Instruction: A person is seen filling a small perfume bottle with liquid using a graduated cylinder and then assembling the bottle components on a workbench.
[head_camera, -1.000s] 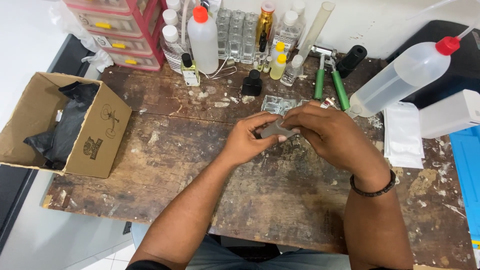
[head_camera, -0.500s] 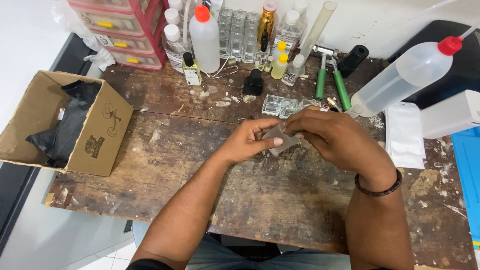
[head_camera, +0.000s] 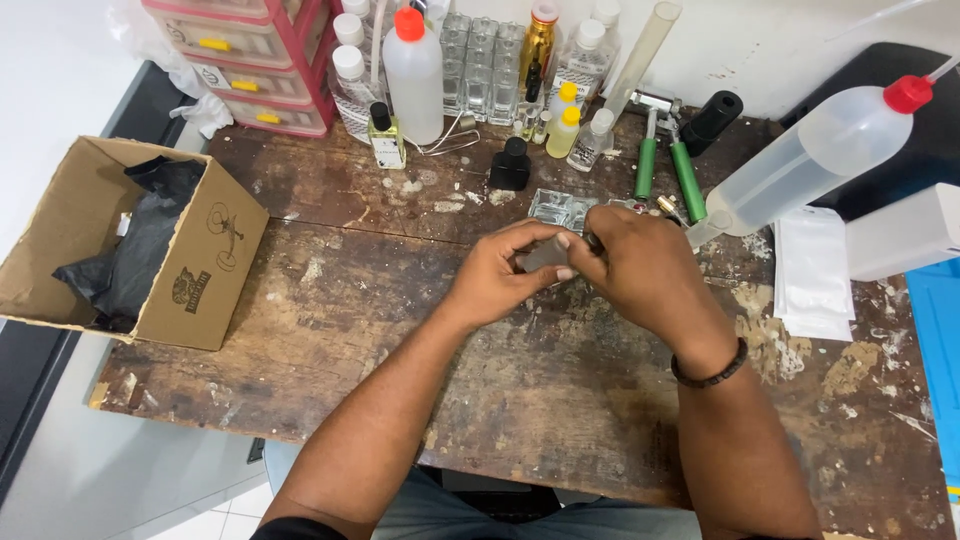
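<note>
Left of frame: open cardboard box with black plastic bag inside, sitting at the counter edge, partly overhanging. Upper left: red drawer unit.

Centre: left hand and right hand meet mid-frame over the counter. Left fingers are curled closed around a small clear glass bottle; it is held just above the wood, mostly hidden by both hands. Right fingers are pinched closed at the bottle's right end, on a dark small part; cannot tell what it is. Right wrist wears a dark bracelet.

Just behind the hands: clear plastic tray, black-capped bottle. Upper centre: white bottle with red cap, rows of empty glass vials. Right of centre: green-handled pliers. Upper right: squeeze wash bottle, tilted, near the right hand.

Risk: the bottle is small and smooth, so a twist from the right fingers may slip it out onto the hard counter; it could chip or roll. The right elbow swinging out could knock the wash bottle.

Versus the earlier frame: hands sit slightly higher and closer to the tray; the right hand covers more of the bottle. The rest is unchanged.
</note>
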